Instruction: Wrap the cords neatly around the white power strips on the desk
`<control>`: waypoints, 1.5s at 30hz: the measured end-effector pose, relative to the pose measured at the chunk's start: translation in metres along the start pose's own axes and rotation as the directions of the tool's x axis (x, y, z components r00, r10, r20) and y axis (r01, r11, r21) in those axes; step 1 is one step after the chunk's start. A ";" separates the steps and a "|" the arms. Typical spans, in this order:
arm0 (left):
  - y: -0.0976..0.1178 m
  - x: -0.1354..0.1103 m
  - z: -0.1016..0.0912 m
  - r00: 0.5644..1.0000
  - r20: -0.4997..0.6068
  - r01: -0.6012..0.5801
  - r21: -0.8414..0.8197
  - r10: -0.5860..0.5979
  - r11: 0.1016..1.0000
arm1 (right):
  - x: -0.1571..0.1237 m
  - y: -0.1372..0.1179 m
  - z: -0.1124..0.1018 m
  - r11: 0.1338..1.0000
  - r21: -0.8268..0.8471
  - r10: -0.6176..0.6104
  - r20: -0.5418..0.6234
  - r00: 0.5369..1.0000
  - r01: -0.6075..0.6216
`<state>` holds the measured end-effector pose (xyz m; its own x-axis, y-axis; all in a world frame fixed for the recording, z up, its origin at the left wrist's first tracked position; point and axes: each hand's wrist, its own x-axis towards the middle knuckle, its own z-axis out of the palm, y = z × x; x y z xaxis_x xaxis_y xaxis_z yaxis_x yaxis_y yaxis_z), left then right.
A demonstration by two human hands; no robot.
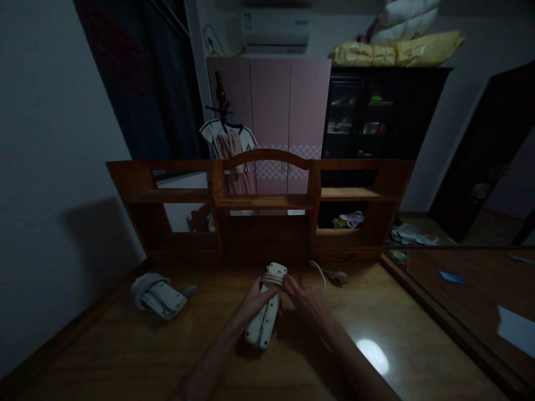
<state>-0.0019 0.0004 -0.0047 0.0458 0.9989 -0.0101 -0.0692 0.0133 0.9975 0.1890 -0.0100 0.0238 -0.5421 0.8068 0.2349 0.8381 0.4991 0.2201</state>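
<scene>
A white power strip (264, 326) is held a little above the wooden desk, its long body tilted toward me. Its white cord (272, 278) is wound round the upper part. My left hand (259, 295) grips the strip from the left, thumb across the front by the windings. My right hand (307, 295) is closed on the cord at the strip's right side. A loose length of cord loops out past my right hand and ends in a plug (340, 277) on the desk. Farther left lies a second white power strip (161, 298) with its cord wrapped round it.
A wooden shelf unit (267, 203) stands along the desk's (200, 356) far edge. To the right, beyond a raised edge, a brown surface holds a white sheet (516, 331) and a blue packet (451, 277). A wall (62, 195) borders the left side.
</scene>
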 end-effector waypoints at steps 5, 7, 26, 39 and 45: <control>0.010 -0.007 0.004 0.996 -0.027 -0.083 0.032 0.084 0.996 | -0.003 0.000 -0.007 0.998 0.049 0.036 0.013 0.999 -0.036; 0.013 -0.011 0.005 0.994 -0.031 -0.102 0.051 0.103 0.993 | -0.004 0.001 -0.008 0.997 0.076 0.028 -0.014 0.999 -0.027; 0.014 -0.022 0.011 0.967 0.254 0.028 -0.112 0.002 0.993 | -0.008 0.011 0.002 0.983 0.127 0.170 -0.351 0.921 -0.133; 0.020 -0.024 0.009 0.970 0.243 0.013 -0.044 -0.002 0.999 | -0.007 0.009 0.003 0.970 0.185 0.213 -0.343 0.915 -0.157; 0.015 -0.030 0.026 0.994 0.008 -0.111 0.057 0.110 0.992 | -0.007 0.010 0.004 0.952 0.245 0.256 -0.308 0.916 -0.183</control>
<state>0.0215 -0.0307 0.0126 0.0457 0.9939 0.1007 -0.0166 -0.1000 0.9948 0.2015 -0.0089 0.0203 -0.3011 0.7697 0.5630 0.9122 0.4045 -0.0652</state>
